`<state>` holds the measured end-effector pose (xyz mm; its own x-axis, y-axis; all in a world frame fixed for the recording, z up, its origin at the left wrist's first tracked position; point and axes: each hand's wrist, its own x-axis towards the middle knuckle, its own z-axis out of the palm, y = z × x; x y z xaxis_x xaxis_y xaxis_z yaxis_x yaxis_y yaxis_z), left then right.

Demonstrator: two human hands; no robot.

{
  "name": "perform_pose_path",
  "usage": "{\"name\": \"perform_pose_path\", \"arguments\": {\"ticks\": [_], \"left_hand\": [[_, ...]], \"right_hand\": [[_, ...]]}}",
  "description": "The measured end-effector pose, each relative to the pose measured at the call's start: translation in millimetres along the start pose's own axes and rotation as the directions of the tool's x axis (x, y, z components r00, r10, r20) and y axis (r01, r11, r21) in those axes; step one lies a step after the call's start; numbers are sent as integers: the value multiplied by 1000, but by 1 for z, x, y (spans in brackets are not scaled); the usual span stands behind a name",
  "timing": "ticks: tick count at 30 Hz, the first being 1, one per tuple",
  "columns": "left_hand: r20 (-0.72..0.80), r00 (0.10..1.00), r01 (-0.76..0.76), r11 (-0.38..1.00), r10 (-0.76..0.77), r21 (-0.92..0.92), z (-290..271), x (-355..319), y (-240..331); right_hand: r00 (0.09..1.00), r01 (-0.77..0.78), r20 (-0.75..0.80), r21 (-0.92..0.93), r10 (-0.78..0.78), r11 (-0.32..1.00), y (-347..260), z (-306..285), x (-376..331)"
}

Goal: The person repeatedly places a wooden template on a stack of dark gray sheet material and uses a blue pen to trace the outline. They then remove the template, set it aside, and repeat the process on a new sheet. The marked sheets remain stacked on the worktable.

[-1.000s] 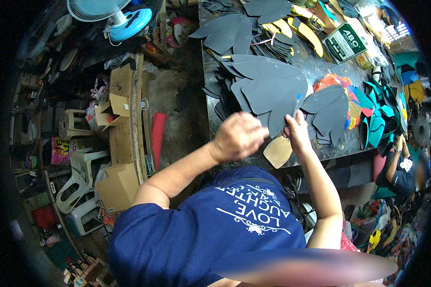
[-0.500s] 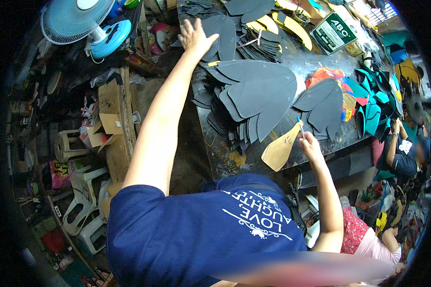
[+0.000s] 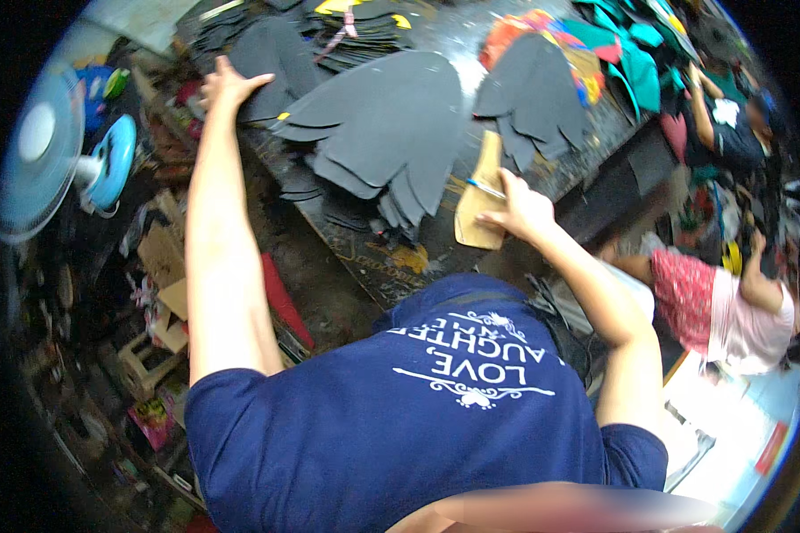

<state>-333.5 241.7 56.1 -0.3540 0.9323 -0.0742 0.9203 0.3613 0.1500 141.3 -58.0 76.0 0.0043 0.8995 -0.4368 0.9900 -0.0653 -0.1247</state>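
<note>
My left hand [image 3: 231,86] reaches out with its fingers spread, at the left edge of a stack of dark cut sheets [image 3: 278,64]. Whether its fingertips touch that stack, I cannot tell. In my right hand [image 3: 526,210] is a pen with a blue end [image 3: 485,187]. That hand is over a tan, curved flat template [image 3: 478,218] near the table's front edge, with its thumb against the template. Behind the template, large dark leaf-shaped pieces [image 3: 382,115] lie fanned in a pile. A smaller fanned pile [image 3: 532,89] sits to the right.
The dark worktable [image 3: 364,258] has a worn front edge. Teal pieces [image 3: 636,71] and an orange patterned bag [image 3: 516,35] lie at its right end. A blue fan [image 3: 107,164] stands at left. Two other people, one in a dark shirt [image 3: 729,133], are at right.
The whole view has turned, and things on the table sit further left. My right hand, still with the pen, has come down onto the template. My left hand stays spread by the dark stack.
</note>
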Motion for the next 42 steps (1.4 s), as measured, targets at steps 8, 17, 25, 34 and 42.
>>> {"name": "perform_pose_path", "arguments": {"ticks": [8, 17, 25, 34, 42], "left_hand": [[-330, 944, 14, 998, 9, 68, 2, -1, -11], [-541, 795, -347, 937, 275, -34, -33, -58, -16], [-794, 209, -968, 238, 570, -83, -126, -316, 117], [-588, 159, 248, -608, 793, -754, -211, -417, 205], [-372, 201, 239, -414, 906, -878, -261, -416, 206]], "right_hand": [[979, 190, -88, 41, -185, 981, 29, -7, 11], [608, -62, -185, 959, 772, 278, 292, -79, -62], [930, -179, -87, 744, 358, 644, 300, -74, -123], [775, 619, -95, -87, -625, 781, 33, -31, -15], [737, 631, 246, 83, -629, 771, 4, -19, 39]]}}
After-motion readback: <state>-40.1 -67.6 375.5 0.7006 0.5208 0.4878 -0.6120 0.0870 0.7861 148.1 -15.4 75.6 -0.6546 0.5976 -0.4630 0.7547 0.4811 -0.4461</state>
